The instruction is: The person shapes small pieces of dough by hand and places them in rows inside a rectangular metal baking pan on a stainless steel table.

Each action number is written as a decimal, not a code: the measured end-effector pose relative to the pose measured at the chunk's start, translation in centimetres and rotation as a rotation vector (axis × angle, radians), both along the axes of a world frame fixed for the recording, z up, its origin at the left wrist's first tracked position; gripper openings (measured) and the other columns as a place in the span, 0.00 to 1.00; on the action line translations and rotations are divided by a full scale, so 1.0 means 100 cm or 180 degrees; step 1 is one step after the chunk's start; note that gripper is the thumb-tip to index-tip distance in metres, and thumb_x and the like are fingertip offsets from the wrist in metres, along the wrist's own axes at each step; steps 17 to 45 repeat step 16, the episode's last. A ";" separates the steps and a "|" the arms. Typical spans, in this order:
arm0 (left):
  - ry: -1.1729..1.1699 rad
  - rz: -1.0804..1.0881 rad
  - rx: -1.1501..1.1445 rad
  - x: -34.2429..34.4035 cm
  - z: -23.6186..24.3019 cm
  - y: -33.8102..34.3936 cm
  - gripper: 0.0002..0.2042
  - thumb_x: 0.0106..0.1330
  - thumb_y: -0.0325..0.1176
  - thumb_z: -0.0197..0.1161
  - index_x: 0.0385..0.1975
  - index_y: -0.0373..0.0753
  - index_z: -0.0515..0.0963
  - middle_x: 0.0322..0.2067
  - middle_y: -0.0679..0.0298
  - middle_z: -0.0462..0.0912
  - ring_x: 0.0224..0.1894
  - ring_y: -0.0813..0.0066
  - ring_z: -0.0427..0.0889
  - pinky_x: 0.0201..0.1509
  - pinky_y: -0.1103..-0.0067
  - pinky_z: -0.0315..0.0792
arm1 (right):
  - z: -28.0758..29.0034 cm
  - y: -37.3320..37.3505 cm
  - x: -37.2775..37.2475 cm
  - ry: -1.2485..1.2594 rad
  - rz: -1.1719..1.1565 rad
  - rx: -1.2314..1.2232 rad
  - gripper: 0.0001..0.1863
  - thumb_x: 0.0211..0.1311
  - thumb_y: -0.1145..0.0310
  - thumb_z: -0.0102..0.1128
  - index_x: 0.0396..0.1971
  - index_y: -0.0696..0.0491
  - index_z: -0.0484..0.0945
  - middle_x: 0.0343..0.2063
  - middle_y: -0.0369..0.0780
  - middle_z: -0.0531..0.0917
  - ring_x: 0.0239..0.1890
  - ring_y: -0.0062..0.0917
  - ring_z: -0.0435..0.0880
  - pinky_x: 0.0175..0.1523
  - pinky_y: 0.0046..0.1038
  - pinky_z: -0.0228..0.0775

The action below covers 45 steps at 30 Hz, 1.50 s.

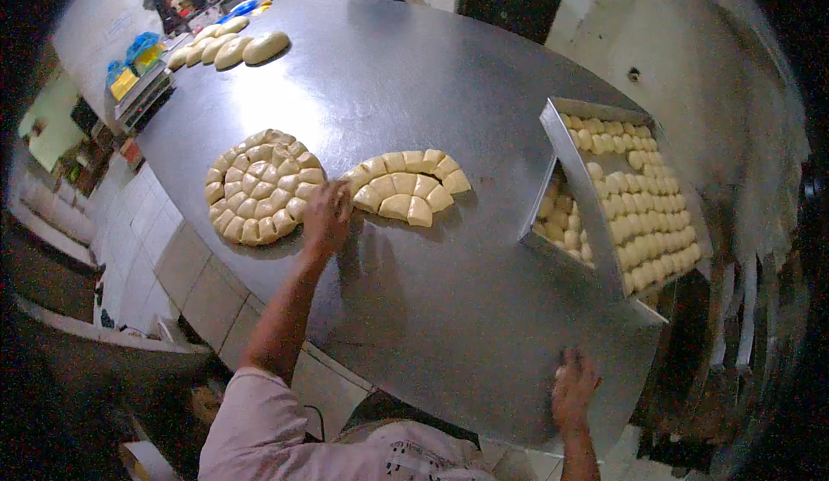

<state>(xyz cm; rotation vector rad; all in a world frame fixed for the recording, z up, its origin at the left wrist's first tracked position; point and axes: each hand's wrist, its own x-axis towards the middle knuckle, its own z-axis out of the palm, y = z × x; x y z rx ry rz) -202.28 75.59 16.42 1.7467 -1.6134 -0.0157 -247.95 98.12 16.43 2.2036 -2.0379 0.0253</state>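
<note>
My left hand (326, 220) reaches over the metal table, its fingers closed around the left end of a half-round of cut dough pieces (399, 186). Just left of that hand lies a full round of cut dough (263, 187), scored into wedges and rings. My right hand (573, 393) rests low at the table's right, apart from the dough rounds. Its fingers are curled downward, and whatever may be under them is hidden.
Two metal trays stand at the right, the upper tray (587, 189) tilted across the lower one, both holding rows of dough balls (643, 196). Several uncut dough lumps (265, 47) lie at the far left, near a scale (145, 97) carrying blue and yellow packets.
</note>
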 end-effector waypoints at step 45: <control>0.0457 -0.0464 0.1350 -0.013 -0.028 0.015 0.28 0.61 0.41 0.53 0.54 0.26 0.59 0.43 0.42 0.73 0.47 0.50 0.73 0.50 0.68 0.67 | -0.021 -0.090 -0.004 -0.1420 -0.1350 -0.1002 0.13 0.47 0.63 0.62 0.27 0.55 0.72 0.32 0.47 0.75 0.36 0.41 0.73 0.45 0.39 0.62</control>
